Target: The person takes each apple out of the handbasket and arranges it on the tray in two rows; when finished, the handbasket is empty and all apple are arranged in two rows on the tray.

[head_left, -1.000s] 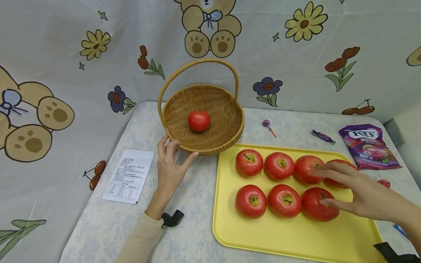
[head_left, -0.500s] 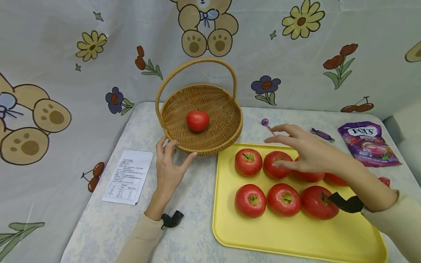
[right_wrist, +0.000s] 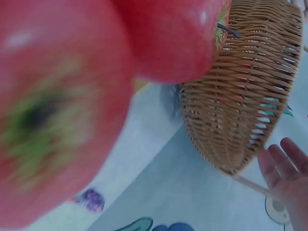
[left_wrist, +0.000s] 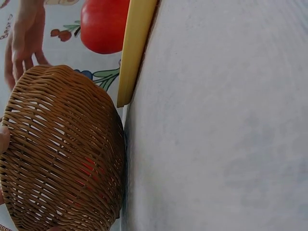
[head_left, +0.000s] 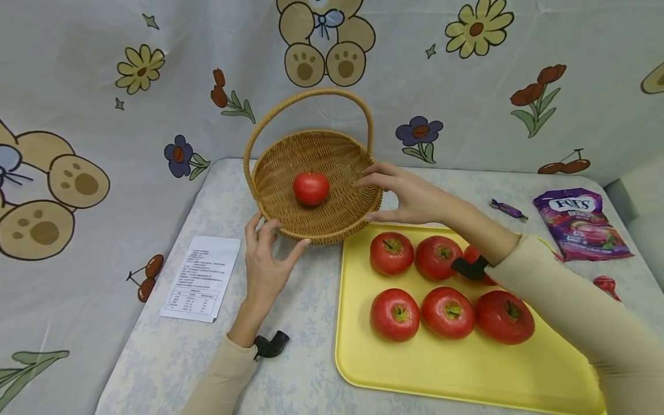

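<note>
A wicker basket [head_left: 321, 222] with a tall arched handle stands at the back of the table, its bowl facing me. One red apple [head_left: 311, 188] lies inside. My left hand [head_left: 266, 268] holds the basket's near left rim, fingers and thumb spread along it; in the left wrist view only fingertips [left_wrist: 4, 139] show. My right hand [head_left: 410, 196] is at the basket's right rim, fingers apart and nothing between them. Several more red apples [head_left: 396, 314] sit in two rows on a yellow tray [head_left: 415, 374]; my right sleeve partly hides the back row.
Right of the tray lie a purple candy bag [head_left: 581, 225] and a red wrapped lollipop [head_left: 606, 285]. A purple wrapped candy [head_left: 508, 209] is behind the tray. On the left is a white printed packet [head_left: 202, 278]. A patterned cloth [head_left: 207, 34] hangs behind the table.
My right hand has moved left from over the tray's right-hand apples to the basket's right rim, carrying nothing visible. My left hand stays on the basket, and the apple inside keeps its place.
</note>
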### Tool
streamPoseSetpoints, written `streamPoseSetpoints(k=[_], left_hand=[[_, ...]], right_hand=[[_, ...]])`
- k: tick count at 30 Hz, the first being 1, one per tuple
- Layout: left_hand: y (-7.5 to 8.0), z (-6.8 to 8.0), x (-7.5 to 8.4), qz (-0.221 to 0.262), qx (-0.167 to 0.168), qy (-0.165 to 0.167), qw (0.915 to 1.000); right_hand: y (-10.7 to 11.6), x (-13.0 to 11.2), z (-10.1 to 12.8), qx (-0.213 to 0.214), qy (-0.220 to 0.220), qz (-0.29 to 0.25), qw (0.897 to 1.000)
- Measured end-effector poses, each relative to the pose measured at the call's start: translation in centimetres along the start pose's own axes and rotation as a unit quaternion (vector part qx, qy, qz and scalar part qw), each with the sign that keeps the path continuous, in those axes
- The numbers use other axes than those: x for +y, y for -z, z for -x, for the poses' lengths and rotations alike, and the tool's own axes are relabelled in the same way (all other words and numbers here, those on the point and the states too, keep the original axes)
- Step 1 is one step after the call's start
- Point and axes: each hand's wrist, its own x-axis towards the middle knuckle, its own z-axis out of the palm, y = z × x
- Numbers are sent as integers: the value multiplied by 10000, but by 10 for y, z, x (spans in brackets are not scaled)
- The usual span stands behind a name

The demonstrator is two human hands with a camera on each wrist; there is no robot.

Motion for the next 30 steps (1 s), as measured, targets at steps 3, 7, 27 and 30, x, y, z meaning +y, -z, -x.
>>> streamPoseSetpoints(k=[3,7,27,30], left_hand=[[0,0,0,36,8,28,10000],[-1,0,-1,36,28,-2,10000],[1,1,-2,-81,-53,1,10000],[1,0,-2,-99,-64,-1,9999]], right_hand=[[-6,7,-18,46,13,-9,10000],[-12,16,-38,-32,-274,-94,9996],[-50,37,-125,-1528,-1262,-706,9776],[-53,39,-132,-1637,-1366,-793,9738]])
